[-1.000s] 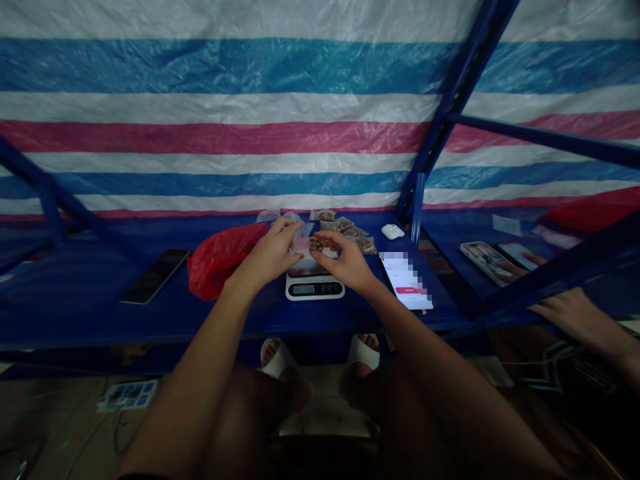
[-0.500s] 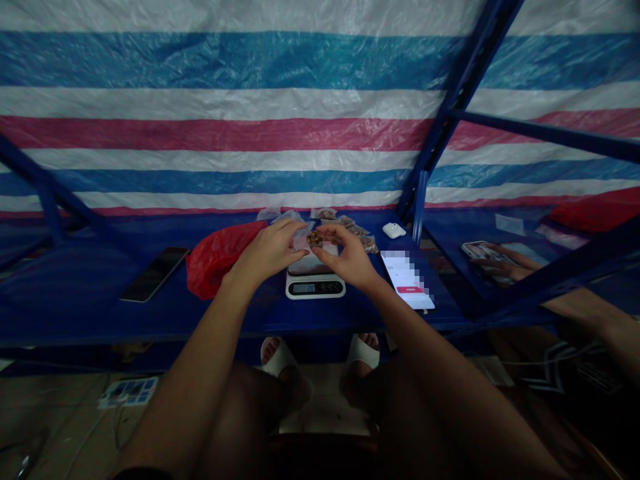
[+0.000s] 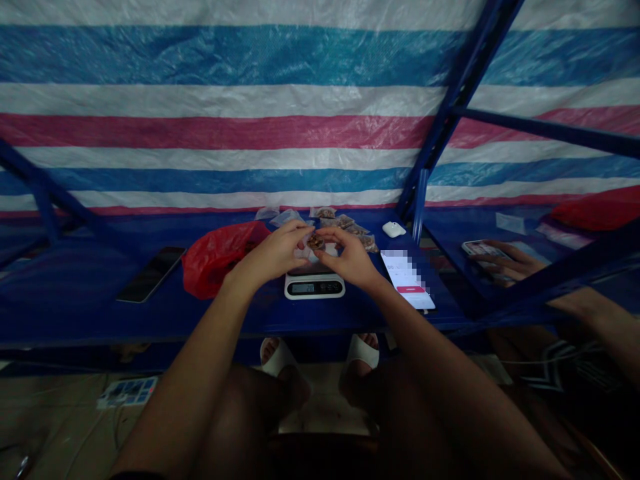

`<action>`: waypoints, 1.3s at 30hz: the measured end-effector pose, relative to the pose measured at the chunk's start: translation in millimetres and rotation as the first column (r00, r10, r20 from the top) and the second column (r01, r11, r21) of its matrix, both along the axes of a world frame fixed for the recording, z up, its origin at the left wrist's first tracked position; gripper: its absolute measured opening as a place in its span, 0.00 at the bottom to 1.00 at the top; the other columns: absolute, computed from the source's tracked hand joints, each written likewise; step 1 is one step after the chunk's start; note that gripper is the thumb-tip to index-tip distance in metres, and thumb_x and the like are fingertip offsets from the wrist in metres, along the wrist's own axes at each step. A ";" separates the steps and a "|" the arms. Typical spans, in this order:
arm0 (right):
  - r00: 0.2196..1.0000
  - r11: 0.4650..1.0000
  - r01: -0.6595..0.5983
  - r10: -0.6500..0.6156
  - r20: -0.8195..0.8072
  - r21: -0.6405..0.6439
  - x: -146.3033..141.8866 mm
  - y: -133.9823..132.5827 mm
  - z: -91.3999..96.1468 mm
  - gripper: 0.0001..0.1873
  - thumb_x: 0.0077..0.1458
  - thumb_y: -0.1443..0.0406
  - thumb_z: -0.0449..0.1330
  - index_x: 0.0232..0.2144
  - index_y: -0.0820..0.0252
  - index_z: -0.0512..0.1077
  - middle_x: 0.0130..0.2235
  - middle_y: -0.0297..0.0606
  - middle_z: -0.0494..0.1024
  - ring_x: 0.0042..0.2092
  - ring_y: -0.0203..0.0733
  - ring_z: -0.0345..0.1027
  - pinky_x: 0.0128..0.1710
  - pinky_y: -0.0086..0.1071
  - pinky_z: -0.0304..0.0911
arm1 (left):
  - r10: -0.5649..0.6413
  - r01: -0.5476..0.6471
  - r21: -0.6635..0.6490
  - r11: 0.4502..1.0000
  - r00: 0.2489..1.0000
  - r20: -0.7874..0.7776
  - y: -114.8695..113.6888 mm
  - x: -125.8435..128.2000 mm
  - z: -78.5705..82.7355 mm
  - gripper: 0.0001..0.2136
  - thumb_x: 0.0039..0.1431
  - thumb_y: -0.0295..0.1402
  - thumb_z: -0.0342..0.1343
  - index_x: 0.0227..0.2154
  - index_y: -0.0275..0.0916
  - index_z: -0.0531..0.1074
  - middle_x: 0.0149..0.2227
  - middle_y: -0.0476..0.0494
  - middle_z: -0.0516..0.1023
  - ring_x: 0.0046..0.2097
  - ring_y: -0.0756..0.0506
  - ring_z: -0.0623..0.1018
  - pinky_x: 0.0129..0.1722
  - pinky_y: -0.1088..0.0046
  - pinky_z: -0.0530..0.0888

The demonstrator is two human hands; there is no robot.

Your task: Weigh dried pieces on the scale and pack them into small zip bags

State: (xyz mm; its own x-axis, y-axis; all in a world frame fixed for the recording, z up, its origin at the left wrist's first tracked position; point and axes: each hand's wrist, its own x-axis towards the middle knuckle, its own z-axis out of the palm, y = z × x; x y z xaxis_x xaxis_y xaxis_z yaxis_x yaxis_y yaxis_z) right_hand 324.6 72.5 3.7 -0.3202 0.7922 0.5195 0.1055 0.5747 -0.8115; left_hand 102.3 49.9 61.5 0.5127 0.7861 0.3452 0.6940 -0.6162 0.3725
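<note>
Between my two hands is a small clear bag of brown pieces [image 3: 316, 241], held up over a white digital scale [image 3: 278, 288]. My left hand [image 3: 281, 252] pinches the bag's left side. On its other side, the bent fingers and thumb of my right hand [image 3: 351, 255] close around the filled part. The scale's plate is partly hidden under the hands, and its lit display faces me. A red plastic bag [image 3: 204, 257] lies open just left of my left hand, with dark contents inside. Beyond my right hand lie several filled clear bags [image 3: 345, 222].
Flat clear bags [image 3: 286, 217] lie behind the scale. A dark phone [image 3: 151, 275] is at left; a lit phone [image 3: 407, 280] and a white earbud case [image 3: 394, 229] are at right. A blue post [image 3: 420, 207] divides the bench. Beyond it, another person's hand [image 3: 510, 260] touches a phone.
My hands have drawn slightly closer together around the small bag, and my right fingers now curl more over it. The view has shifted slightly.
</note>
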 end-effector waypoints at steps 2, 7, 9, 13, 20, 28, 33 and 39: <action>1.000 1.000 -0.004 0.004 -0.014 -0.023 0.7 0.8 -1.0 0.21 0.56 0.60 0.72 0.52 0.53 0.80 0.52 0.42 0.89 0.55 0.52 0.83 0.60 0.51 0.76 | 0.003 -0.003 0.002 1.000 1.000 -0.024 0.7 -0.5 -0.9 0.29 0.59 0.26 0.68 0.64 0.39 0.77 0.64 0.34 0.77 0.64 0.34 0.78 0.67 0.51 0.77; 0.999 0.997 -0.018 0.014 -0.045 -0.073 2.8 1.8 -1.5 0.21 0.54 0.59 0.73 0.50 0.53 0.79 0.51 0.42 0.88 0.56 0.53 0.83 0.62 0.53 0.74 | -0.003 0.010 0.093 0.996 0.997 -0.078 -0.5 -1.7 3.4 0.25 0.62 0.30 0.67 0.62 0.39 0.78 0.61 0.34 0.81 0.64 0.32 0.79 0.67 0.48 0.76; 0.999 0.997 -0.020 0.016 -0.051 -0.076 4.1 2.2 -1.6 0.21 0.54 0.58 0.74 0.49 0.53 0.78 0.51 0.42 0.88 0.55 0.53 0.83 0.62 0.53 0.74 | -0.006 0.018 0.143 0.989 0.996 -0.089 -2.1 -2.4 5.5 0.25 0.63 0.32 0.68 0.63 0.40 0.78 0.61 0.34 0.82 0.65 0.31 0.78 0.68 0.46 0.74; 0.997 0.994 -0.050 0.044 -0.064 -0.098 6.6 3.7 -3.3 0.22 0.55 0.57 0.74 0.50 0.53 0.78 0.52 0.43 0.88 0.54 0.52 0.83 0.59 0.50 0.77 | 0.000 0.010 0.139 0.990 0.997 -0.071 -3.6 -1.7 4.2 0.30 0.63 0.33 0.67 0.68 0.39 0.74 0.66 0.32 0.79 0.66 0.31 0.78 0.67 0.48 0.76; 0.997 0.995 -0.068 0.065 -0.041 -0.071 8.5 9.4 -9.8 0.20 0.54 0.60 0.74 0.48 0.54 0.76 0.49 0.42 0.87 0.51 0.50 0.84 0.58 0.48 0.78 | 0.016 -0.009 0.064 0.998 0.994 -0.107 3.3 -0.4 -5.4 0.31 0.59 0.33 0.72 0.66 0.36 0.77 0.65 0.31 0.81 0.66 0.31 0.80 0.67 0.52 0.77; 0.996 0.995 -0.091 0.090 -0.018 -0.041 8.3 9.7 -12.4 0.18 0.55 0.61 0.73 0.47 0.53 0.76 0.51 0.42 0.87 0.54 0.51 0.83 0.60 0.49 0.78 | 0.015 -0.009 0.039 0.999 0.988 -0.153 6.3 -4.2 -7.7 0.31 0.59 0.33 0.72 0.65 0.35 0.77 0.64 0.30 0.81 0.66 0.31 0.79 0.67 0.51 0.77; 0.998 0.998 -0.063 0.063 0.005 0.009 7.9 10.7 -11.4 0.17 0.57 0.60 0.72 0.49 0.54 0.79 0.51 0.43 0.87 0.54 0.51 0.83 0.62 0.50 0.77 | 0.016 -0.002 0.103 0.995 0.992 -0.129 2.9 -3.9 -3.9 0.26 0.62 0.38 0.70 0.61 0.37 0.80 0.59 0.32 0.84 0.60 0.32 0.83 0.62 0.52 0.80; 0.996 0.998 -0.041 0.037 0.075 0.055 9.1 9.3 -6.3 0.20 0.57 0.62 0.71 0.53 0.55 0.83 0.54 0.43 0.88 0.57 0.52 0.82 0.64 0.49 0.75 | 0.009 0.008 0.158 0.987 0.995 -0.103 -0.8 -3.6 -0.7 0.21 0.65 0.42 0.67 0.57 0.37 0.82 0.53 0.35 0.86 0.55 0.34 0.84 0.58 0.55 0.81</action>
